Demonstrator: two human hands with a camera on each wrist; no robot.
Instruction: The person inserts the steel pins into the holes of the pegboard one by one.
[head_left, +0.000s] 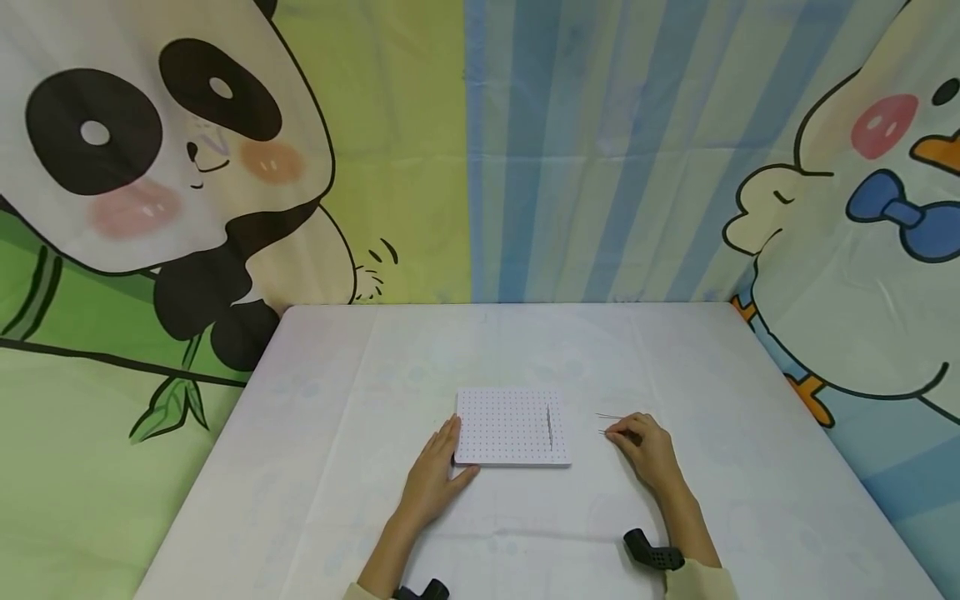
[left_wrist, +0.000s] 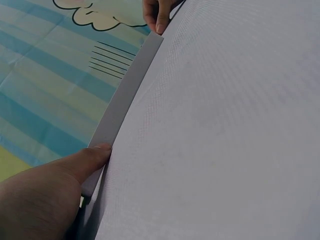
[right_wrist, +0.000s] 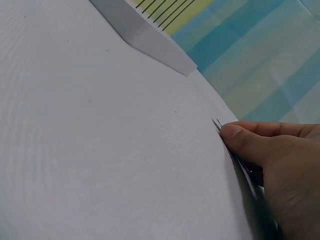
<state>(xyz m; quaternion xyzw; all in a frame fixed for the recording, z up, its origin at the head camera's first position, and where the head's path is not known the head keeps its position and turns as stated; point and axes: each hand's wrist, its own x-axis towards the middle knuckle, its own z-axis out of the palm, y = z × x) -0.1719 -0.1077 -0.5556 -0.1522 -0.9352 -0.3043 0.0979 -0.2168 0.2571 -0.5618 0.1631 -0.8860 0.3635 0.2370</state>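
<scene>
A white pegboard [head_left: 502, 427] with rows of small holes lies on the table. Several thin dark pins [left_wrist: 110, 61] stand in a line at its right side. My left hand [head_left: 431, 475] rests against the board's left edge, fingers straight, its thumb [left_wrist: 100, 152] on the front edge. Off to the right of the board, my right hand [head_left: 643, 446] pinches a thin metal pin [right_wrist: 215, 123] between thumb and forefinger, tip pointing toward the board. Another thin pin [head_left: 609, 416] shows just beyond the fingertips. The palm side of the right hand is hidden.
A white cloth covers the table [head_left: 360, 375]. Behind it hangs a printed curtain [head_left: 570, 150] with a panda and a duck. A black wrist camera [head_left: 652, 552] sits on the right forearm, and another [head_left: 423, 590] on the left.
</scene>
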